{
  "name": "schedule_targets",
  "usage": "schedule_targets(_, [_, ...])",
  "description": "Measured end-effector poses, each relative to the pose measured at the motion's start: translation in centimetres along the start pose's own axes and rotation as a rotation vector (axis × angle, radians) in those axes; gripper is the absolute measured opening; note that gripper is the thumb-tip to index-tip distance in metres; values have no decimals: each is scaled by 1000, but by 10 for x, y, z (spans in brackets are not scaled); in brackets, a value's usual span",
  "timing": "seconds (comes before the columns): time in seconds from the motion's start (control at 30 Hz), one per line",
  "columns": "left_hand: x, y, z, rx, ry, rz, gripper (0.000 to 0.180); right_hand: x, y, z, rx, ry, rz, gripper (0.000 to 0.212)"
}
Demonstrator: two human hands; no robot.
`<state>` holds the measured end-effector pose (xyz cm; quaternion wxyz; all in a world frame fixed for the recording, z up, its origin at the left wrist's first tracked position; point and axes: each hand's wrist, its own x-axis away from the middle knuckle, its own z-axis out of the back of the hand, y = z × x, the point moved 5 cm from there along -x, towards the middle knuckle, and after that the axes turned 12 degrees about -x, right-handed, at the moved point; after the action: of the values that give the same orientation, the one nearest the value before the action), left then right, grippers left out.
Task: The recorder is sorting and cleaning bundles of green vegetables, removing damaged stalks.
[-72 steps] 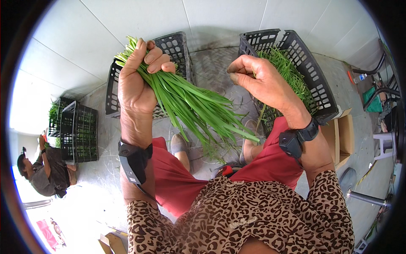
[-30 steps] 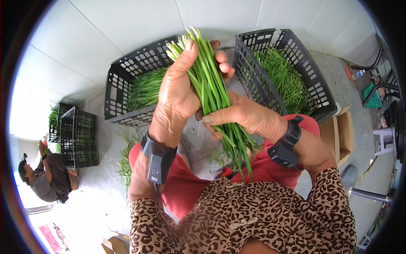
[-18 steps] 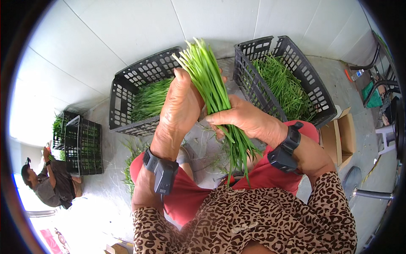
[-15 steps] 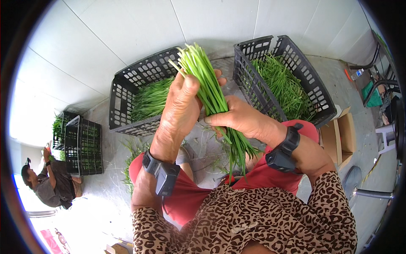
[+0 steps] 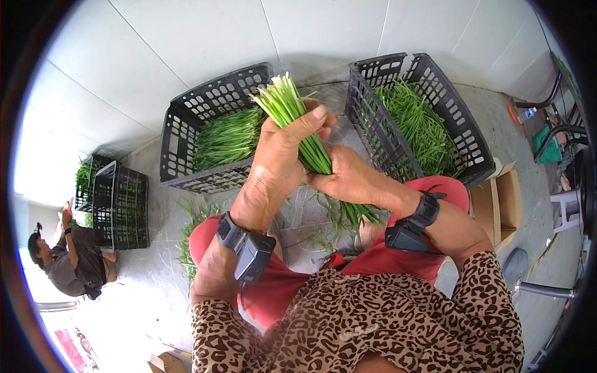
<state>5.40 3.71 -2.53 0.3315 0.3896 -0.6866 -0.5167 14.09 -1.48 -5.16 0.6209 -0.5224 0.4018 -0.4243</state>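
In front of me is a bunch of garlic chives (image 5: 278,103), its pale cut ends pointing up and away and its green leaves hanging toward my knees. My left hand (image 5: 287,142) is closed round the upper stalks, the thumb laid across them. Lower down, my right hand (image 5: 351,176) grips the same bunch, and part of the stalks is hidden behind its fingers. Behind my left hand stands a black plastic crate (image 5: 177,140) with chives (image 5: 227,140) lying in line. A second black crate (image 5: 457,115) at the right holds looser, tangled chives (image 5: 420,127).
Loose leaves (image 5: 191,233) litter the grey floor by my feet. An open cardboard box (image 5: 509,205) stands right of my knee. At far left, a person (image 5: 71,258) sits beside stacked black crates (image 5: 127,208). A stool (image 5: 564,208) and chair frame (image 5: 563,130) are at far right.
My left hand has closed more fully round the stalks, its thumb now across them. The bunch has come down slightly, with its cut ends lower and fewer leaves showing below my right hand.
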Motion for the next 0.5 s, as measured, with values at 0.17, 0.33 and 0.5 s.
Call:
schedule_targets(0.17, [-1, -1, -1, 95, 52, 40, 23, -2, 1, 4, 45, -7, 39, 24])
schedule_targets(0.33, [-5, 14, 5, 144, -4, -34, 23, -2, -6, 9, -47, -39, -25, 25])
schedule_targets(0.5, [-11, 37, 30, 273, 49, -91, 23, -1, -12, 7, -186, -77, -159, 24])
